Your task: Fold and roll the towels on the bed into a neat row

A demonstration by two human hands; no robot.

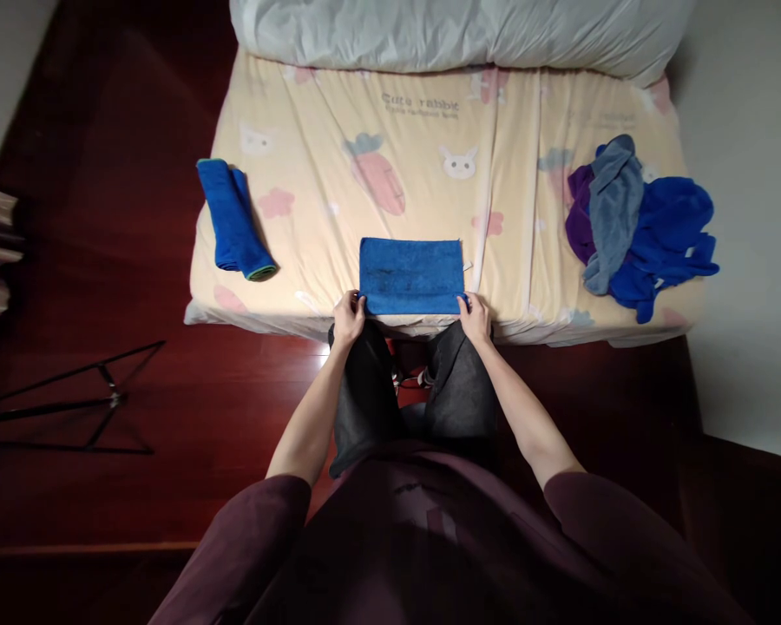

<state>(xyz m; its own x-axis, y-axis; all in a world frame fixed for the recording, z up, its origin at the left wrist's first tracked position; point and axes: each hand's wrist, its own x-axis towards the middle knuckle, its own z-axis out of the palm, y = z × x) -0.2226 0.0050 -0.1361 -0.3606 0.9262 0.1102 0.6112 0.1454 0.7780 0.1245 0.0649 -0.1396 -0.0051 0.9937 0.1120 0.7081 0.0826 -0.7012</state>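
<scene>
my left hand [350, 318] sits at eight o'clock on the blue cloth [411, 276], thumb and fingers pinched together on its near corner. my right hand [475, 319] mirrors it at four o'clock, clamped on the other near corner. between my hands the cloth lies flat as a rectangle along the near edge of the bed, directly in front of my knees, with darker patches across its middle and a small white tag [467, 266] poking out at three o'clock.

under it spreads a cream sheet [429, 191] printed with rabbits, carrots and the words "cute rabbit". from the cloth, a folded blue towel [231, 221] with green edging lies well apart, between nine and ten o'clock. between two and three o'clock, also well apart, is a crumpled heap: a grey cloth [615, 217] over a purple cloth [580, 213], touching bright blue fabric [673, 221]. a pale quilt [456, 35] lies at twelve o'clock.
</scene>
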